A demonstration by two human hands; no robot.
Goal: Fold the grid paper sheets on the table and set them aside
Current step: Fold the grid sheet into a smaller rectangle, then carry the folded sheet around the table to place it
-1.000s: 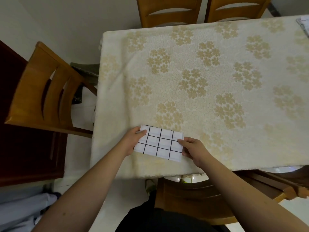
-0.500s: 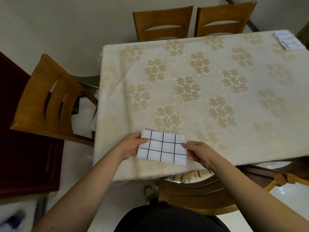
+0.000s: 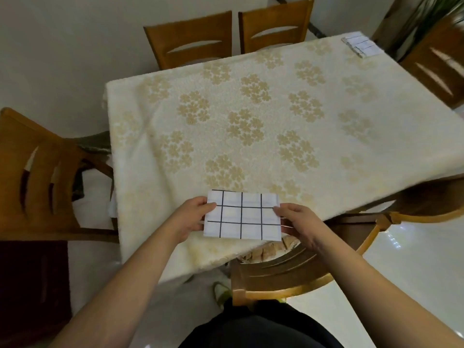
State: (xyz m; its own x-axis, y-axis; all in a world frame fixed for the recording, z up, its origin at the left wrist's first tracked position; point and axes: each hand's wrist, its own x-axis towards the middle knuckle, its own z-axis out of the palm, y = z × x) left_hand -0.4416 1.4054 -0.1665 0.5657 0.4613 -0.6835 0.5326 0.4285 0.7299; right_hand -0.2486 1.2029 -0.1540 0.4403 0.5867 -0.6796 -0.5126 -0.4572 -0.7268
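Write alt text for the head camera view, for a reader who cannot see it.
Two bare hands hold a folded grid paper sheet by its short edges, left hand and right hand, over the near edge of a table with a floral cream tablecloth. A small stack of folded grid papers lies at the far right corner; wooden chairs surround the table.

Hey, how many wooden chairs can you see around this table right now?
5: two at the far side, one left, one far right, one at the near edge. Others may be out of frame.

Table (image 3: pixel 251 101) under cream floral cloth (image 3: pixel 351 151), folded grid papers (image 3: pixel 359 43) at far right corner.
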